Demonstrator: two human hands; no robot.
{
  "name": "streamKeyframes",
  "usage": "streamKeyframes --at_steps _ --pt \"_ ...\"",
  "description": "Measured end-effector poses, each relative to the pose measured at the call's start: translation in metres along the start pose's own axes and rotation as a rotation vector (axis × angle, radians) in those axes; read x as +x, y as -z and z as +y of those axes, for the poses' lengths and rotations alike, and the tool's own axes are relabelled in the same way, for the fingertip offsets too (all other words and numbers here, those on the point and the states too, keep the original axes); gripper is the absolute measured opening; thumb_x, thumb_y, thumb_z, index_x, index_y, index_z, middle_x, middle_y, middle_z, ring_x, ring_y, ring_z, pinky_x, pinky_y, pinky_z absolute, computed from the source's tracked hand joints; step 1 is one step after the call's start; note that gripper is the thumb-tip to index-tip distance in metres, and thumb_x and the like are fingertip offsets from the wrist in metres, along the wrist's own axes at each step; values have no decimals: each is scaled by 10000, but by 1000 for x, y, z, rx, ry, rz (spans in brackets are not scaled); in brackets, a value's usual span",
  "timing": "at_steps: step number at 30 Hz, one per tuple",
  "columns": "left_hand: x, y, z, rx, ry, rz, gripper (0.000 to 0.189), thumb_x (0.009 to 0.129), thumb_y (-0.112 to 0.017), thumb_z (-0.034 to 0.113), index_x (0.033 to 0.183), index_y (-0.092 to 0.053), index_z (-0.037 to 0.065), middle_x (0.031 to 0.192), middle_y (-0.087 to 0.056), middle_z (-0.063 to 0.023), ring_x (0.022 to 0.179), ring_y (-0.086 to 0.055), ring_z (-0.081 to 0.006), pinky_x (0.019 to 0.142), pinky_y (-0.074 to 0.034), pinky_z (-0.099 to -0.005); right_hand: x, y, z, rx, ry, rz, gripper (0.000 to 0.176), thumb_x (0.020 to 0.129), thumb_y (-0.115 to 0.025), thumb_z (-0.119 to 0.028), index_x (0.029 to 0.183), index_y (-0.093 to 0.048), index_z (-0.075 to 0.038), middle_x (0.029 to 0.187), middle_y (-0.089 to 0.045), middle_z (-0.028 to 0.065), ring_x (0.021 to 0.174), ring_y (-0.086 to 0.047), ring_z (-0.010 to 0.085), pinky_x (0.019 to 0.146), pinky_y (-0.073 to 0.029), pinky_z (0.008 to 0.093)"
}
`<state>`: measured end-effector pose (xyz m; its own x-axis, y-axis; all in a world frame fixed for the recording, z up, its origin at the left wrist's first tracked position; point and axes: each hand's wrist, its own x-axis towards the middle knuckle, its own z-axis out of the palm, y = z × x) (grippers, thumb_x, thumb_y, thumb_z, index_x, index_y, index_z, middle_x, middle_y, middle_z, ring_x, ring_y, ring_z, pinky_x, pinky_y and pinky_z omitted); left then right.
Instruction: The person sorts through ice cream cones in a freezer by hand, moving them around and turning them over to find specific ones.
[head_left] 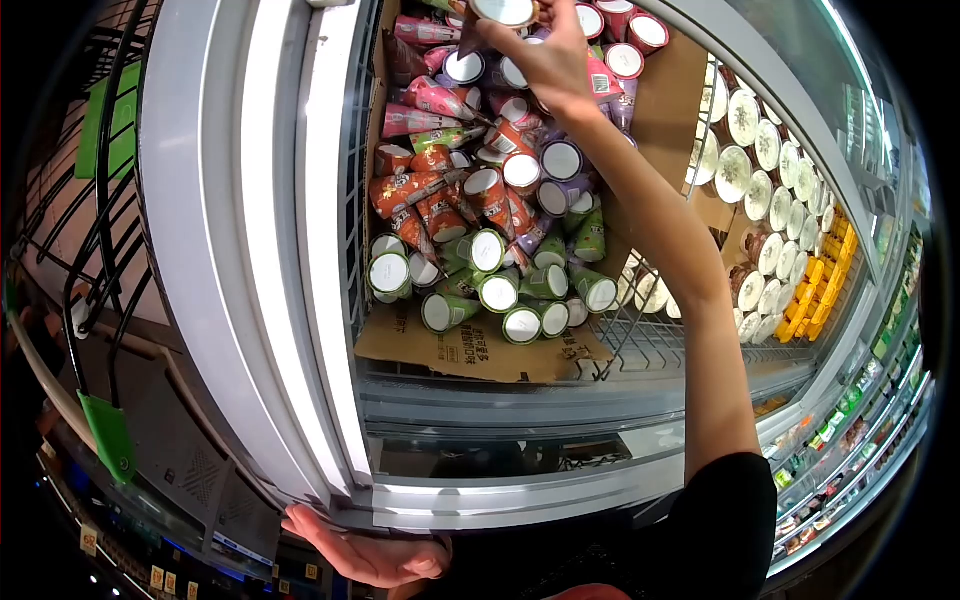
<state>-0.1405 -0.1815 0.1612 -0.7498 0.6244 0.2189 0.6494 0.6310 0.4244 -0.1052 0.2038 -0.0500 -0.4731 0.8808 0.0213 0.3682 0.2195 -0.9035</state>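
Observation:
My right hand (548, 62) reaches deep into the freezer at the top of the view, its fingers closed around a dark brown ice cream cone (480, 38) with a white lid. Below it lie many wrapped cones in a heap: pink cones (438, 98), red cones (405, 188), purple-wrapped cones (562, 160) and green cones (498, 290), mostly with round white lids. At the freezer's near corner, my left hand (365, 556) is beside the pale frame (500, 505); its fingers are stretched out and nothing shows in them.
A cardboard liner (450, 345) lies under the cones, inside a wire basket (640, 335). To the right stand rows of round white-topped tubs (768, 200) and yellow packs (820, 280). A shopping cart with green parts (107, 435) is at the left.

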Motion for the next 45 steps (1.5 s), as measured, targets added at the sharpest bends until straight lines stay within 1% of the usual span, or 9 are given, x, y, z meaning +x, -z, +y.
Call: streamKeyframes --at_steps 1,3,10,13,27,30,36,39,45 --pt "0 2 1 56 14 -15 863 864 -329 637 1357 -290 -70 1345 -380 -291 1311 -300 -409 1103 -140 -557 -12 18 -13 39 -146 -53 525 801 -664 -340 1135 -545 48 1111 -579 210 1019 -544 337 883 -420 391" --pt "5 2 0 -18 -50 -47 775 848 -400 499 1376 -274 -55 1394 -333 -259 1305 -325 -391 1078 -247 -529 -41 29 -7 384 -21 143 563 666 -785 -271 1111 -529 -39 1057 -595 70 998 -563 179 856 -439 333" --pt "11 0 5 -95 -116 -87 709 888 -376 416 1375 -246 -83 1407 -306 -262 1324 -295 -370 1109 -199 -469 -139 65 14 -140 -150 -210 594 654 -748 -297 1130 -531 -16 1020 -611 139 963 -587 265 875 -434 362" --pt "10 1 3 -69 -121 -97 722 892 -375 422 1372 -234 -98 1405 -295 -278 1326 -288 -373 1108 -197 -473 -163 54 29 -413 31 -245 581 646 -719 -334 1121 -513 -70 974 -573 124 928 -531 281 815 -371 391" --pt "9 2 0 -53 -129 -85 727 900 -368 421 1355 -234 -131 1388 -310 -294 1317 -301 -384 1107 -194 -478 -198 27 54 -708 192 -437 615 639 -726 -222 1173 -464 -67 1087 -536 125 993 -505 301 849 -372 417" --pt "7 -5 2 -42 -62 34 783 855 -368 522 1312 -346 -114 1298 -433 -301 1272 -369 -400 1110 -139 -528 -189 22 47 -849 243 -477 590 660 -715 -220 1175 -482 -53 1137 -518 137 1031 -493 303 863 -373 408" --pt "8 0 -1 -57 -126 -61 727 871 -371 389 1346 -240 -146 1376 -315 -311 1304 -312 -407 1095 -216 -498 -139 -24 11 -713 225 -624 538 696 -693 -230 1153 -503 -19 1140 -528 118 1046 -493 282 864 -389 406" --pt "5 -9 0 -48 -70 74 770 863 -368 513 1309 -347 -114 1281 -447 -301 1252 -394 -404 1102 -166 -534 -127 -81 15 -562 423 -514 406 698 -655 -179 1057 -532 -36 1036 -546 101 963 -513 272 796 -403 387" --pt "6 -6 4 -37 -40 51 773 861 -386 517 1308 -349 -113 1279 -447 -304 1251 -398 -396 1102 -169 -531 -131 -149 26 -715 628 -403 228 725 -594 -155 929 -540 -68 844 -525 71 851 -492 227 737 -356 351"
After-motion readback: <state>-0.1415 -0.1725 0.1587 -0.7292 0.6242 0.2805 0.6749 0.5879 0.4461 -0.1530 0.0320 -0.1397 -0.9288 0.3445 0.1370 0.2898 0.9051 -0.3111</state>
